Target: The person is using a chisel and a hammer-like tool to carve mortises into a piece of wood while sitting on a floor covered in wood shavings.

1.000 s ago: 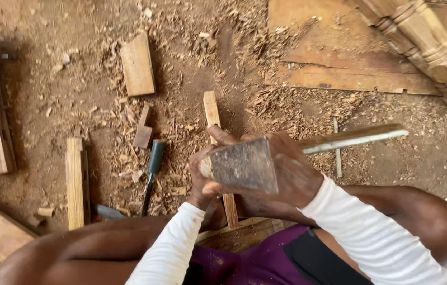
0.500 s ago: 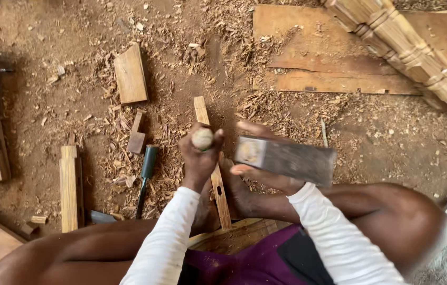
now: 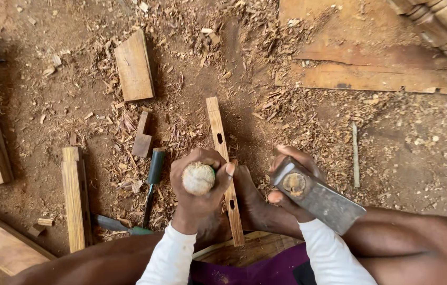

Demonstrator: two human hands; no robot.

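Clamped fists tell the story from the head camera, the only view: the left hand [image 3: 198, 184] is wrapped tight around a chisel whose battered, rounded wooden handle end [image 3: 198, 178] faces the lens, its blade hidden below the fist. The right hand [image 3: 292, 182] is closed on a hammer, whose heavy grey metal head [image 3: 318, 196] hangs raised beside the chisel, just apart from it and tilted toward the person's knee.

Both tools are held over a narrow wooden slat [image 3: 224, 169] that lies on the dirt floor [image 3: 408, 148], running from the person's lap outward, with small slots already cut along it. A bare foot appears to pin the slat from the right.

By the look of it, the work is mid-mortise, between blows. A next strike would call for the hammer to land squarely on the handle end while the chisel stays upright in its slot.

Around the slat lie wood shavings [image 3: 128, 126], offcut blocks, a spare green-handled chisel [image 3: 153, 174] just left of the fist, a flat board [image 3: 134, 66] farther off, and a turned post [image 3: 445, 26] at the upper right corner.
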